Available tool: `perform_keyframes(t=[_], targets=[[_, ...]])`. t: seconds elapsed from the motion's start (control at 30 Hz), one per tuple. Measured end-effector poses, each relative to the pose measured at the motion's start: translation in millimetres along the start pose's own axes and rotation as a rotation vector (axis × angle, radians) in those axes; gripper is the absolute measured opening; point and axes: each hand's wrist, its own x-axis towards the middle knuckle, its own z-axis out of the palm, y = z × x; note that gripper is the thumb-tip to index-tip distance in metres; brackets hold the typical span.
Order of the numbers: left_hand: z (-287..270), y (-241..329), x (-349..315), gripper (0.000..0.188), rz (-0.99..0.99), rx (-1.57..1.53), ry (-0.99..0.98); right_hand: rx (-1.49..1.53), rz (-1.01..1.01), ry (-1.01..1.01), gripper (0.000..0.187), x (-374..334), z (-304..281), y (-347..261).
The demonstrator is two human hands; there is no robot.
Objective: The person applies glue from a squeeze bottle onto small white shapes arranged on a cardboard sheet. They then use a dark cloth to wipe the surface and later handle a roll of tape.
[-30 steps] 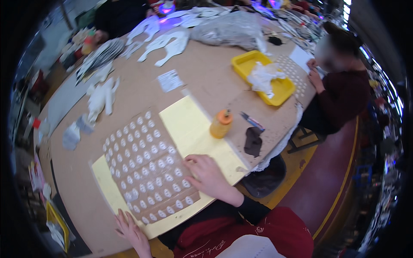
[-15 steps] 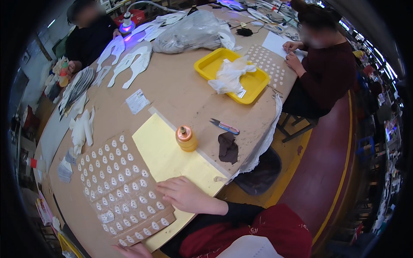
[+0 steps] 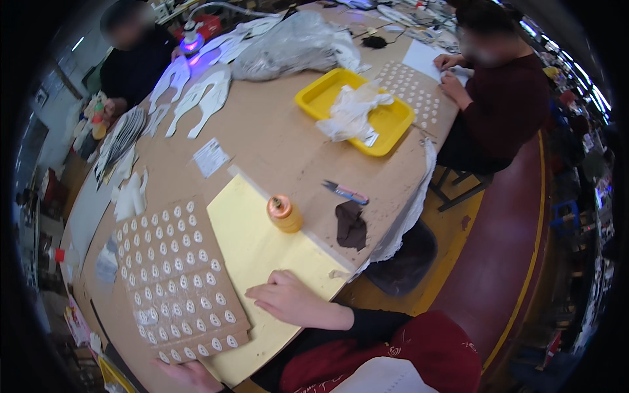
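Bottle [image 3: 284, 213] beyond bare yellow sheet [image 3: 262, 262]

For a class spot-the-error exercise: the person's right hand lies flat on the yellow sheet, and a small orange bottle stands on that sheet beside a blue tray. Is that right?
Not quite. The tray is yellow, not blue, and lies farther up the table, as the head view shows. The right hand does lie on the yellow sheet, with the orange bottle standing on it.

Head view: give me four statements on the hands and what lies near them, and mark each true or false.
1. The right hand lies flat on the yellow sheet. True.
2. The orange bottle is held in the right hand. False: it stands apart on the yellow sheet, untouched.
3. The left hand is at the lower edge of the brown board of small white pieces. True.
4. The yellow tray is empty. False: crumpled clear plastic lies in it.
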Motion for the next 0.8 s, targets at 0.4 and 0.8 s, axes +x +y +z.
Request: perform_keyframes(t=[0.4, 0.8], targets=[[7.7, 28.2, 18.4, 0.058, -0.122, 0.011, -0.120, 0.282, -0.017, 0.514, 0.042, -11.7, -116.0, -12.8], [14.4, 6.6, 79.9, 0.058, -0.112, 0.059, -0.358, -0.733, -1.232, 0.920, 0.046, -22.2, -183.3, 3.2]])
